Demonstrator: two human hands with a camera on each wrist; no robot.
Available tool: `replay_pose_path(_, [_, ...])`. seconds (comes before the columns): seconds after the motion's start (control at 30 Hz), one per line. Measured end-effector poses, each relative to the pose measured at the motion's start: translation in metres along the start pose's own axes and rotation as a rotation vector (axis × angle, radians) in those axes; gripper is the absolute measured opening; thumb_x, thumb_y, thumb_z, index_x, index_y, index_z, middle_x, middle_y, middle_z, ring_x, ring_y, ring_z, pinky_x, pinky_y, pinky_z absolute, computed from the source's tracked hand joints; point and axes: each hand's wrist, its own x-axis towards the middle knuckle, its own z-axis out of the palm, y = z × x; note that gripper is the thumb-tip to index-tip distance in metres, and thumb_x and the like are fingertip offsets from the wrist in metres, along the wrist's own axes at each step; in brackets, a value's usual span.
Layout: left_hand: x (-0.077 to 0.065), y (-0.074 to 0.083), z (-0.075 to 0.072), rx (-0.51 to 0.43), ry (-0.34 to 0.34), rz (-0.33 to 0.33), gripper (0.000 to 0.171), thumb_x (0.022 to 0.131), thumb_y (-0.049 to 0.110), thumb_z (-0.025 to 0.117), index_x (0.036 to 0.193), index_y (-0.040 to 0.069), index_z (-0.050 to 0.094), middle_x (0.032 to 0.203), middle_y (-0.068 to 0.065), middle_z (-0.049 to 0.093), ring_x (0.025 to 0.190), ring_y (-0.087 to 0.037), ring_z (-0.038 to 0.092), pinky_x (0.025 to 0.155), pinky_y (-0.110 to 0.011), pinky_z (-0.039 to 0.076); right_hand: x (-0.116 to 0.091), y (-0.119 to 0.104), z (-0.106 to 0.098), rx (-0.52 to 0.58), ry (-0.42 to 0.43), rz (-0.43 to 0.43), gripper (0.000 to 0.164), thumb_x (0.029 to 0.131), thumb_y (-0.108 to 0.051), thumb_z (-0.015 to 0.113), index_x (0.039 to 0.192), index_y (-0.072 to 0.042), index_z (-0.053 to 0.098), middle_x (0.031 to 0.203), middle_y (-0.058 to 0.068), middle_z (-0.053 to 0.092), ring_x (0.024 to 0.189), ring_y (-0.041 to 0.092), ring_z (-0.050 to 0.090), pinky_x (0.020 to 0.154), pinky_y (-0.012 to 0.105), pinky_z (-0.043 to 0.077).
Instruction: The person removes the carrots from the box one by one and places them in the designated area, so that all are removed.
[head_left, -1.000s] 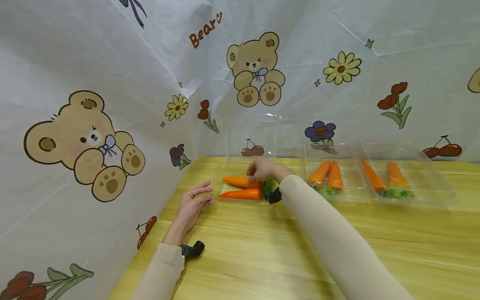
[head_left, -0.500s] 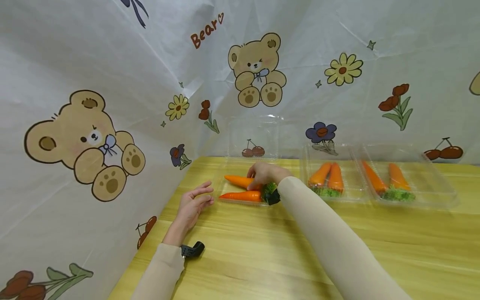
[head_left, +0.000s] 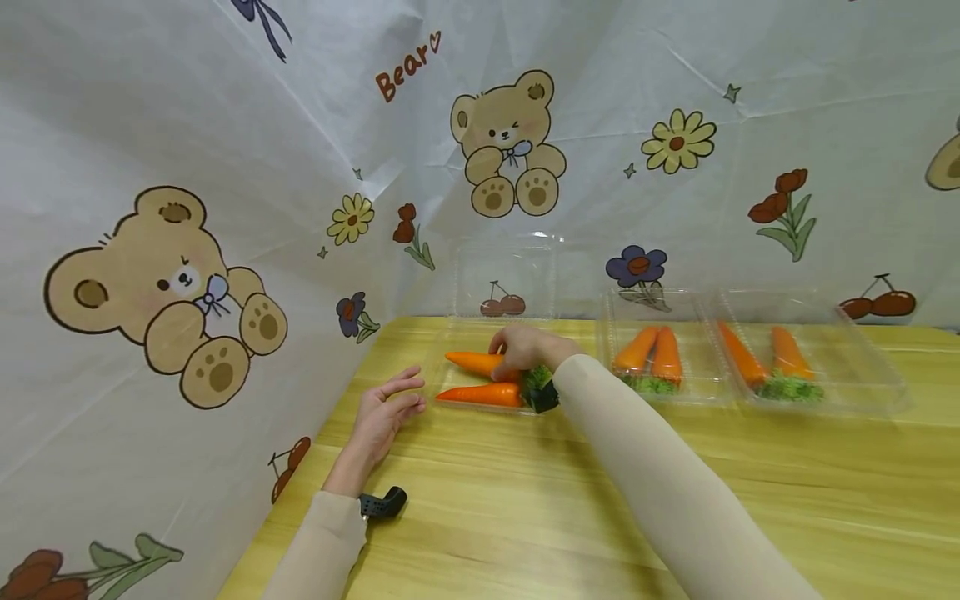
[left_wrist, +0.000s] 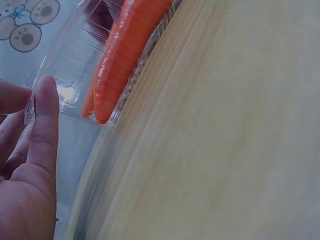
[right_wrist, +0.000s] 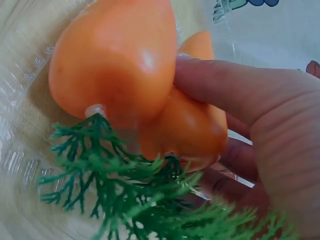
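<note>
Two orange toy carrots with green tops lie side by side in a clear plastic box (left_wrist: 75,75) with its lid (head_left: 506,271) raised at the back. My right hand (head_left: 527,348) grips the rear carrot (head_left: 471,362) near its thick end. In the right wrist view, the thumb and fingers go round that carrot (right_wrist: 187,125), beside the front carrot (right_wrist: 115,65) and the feathery greens (right_wrist: 125,190). The front carrot lies nearer the person, untouched by the fingers. At the box's left end, my left hand (head_left: 378,421) pinches the clear rim between thumb and fingers.
To the right stand two more clear boxes: one with two carrots (head_left: 651,354), the other with a carrot (head_left: 791,354) and a second carrot (head_left: 742,354) spread apart. A bear-printed sheet (head_left: 360,108) rises behind and left of the wooden table (head_left: 487,500).
My right hand has come down onto the rear carrot, and its thumb and fingers have settled round it. The left hand keeps its place at the box's left end.
</note>
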Motion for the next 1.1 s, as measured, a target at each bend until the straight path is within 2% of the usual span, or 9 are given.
replay_pose_path(0.4, [0.000,0.000,0.001,-0.023,0.001,-0.001,0.041,0.096,-0.012,0.061,0.134,-0.025,0.051,0.163,-0.017,0.038,0.081,-0.013,0.072,0.079,-0.025,0.064,-0.012,-0.011,-0.017,0.016,0.088,-0.033,0.052,0.091,-0.027,0.079,0.138,-0.011,0.065,0.137,0.015,0.066,0.128,0.029,0.062,0.105,0.041,0.056])
replay_pose_path(0.57, [-0.001,0.001,0.001,-0.031,0.015,0.000,0.038,0.095,-0.012,0.062,0.131,-0.023,0.055,0.161,-0.016,0.040,0.081,-0.014,0.072,0.079,-0.025,0.064,-0.021,-0.019,-0.026,0.015,0.155,-0.058,0.051,0.090,-0.027,0.080,0.137,-0.011,0.066,0.134,0.013,0.067,0.125,0.028,0.063,0.104,0.041,0.056])
replay_pose_path(0.8, [0.000,-0.001,0.000,-0.022,0.009,-0.001,0.039,0.096,-0.013,0.059,0.133,-0.024,0.053,0.162,-0.016,0.039,0.082,-0.013,0.072,0.079,-0.025,0.064,-0.042,-0.026,-0.031,0.097,0.243,-0.020,0.052,0.090,-0.029,0.077,0.137,-0.009,0.065,0.128,0.014,0.067,0.112,0.026,0.066,0.088,0.034,0.061])
replay_pose_path(1.1, [0.000,-0.003,-0.001,-0.021,-0.007,0.003,0.041,0.096,-0.012,0.060,0.134,-0.024,0.051,0.163,-0.016,0.037,0.082,-0.013,0.071,0.081,-0.025,0.064,-0.085,-0.025,-0.037,0.173,0.369,0.040,0.052,0.089,-0.033,0.074,0.135,-0.010,0.066,0.114,0.014,0.071,0.090,0.024,0.069,0.069,0.030,0.059])
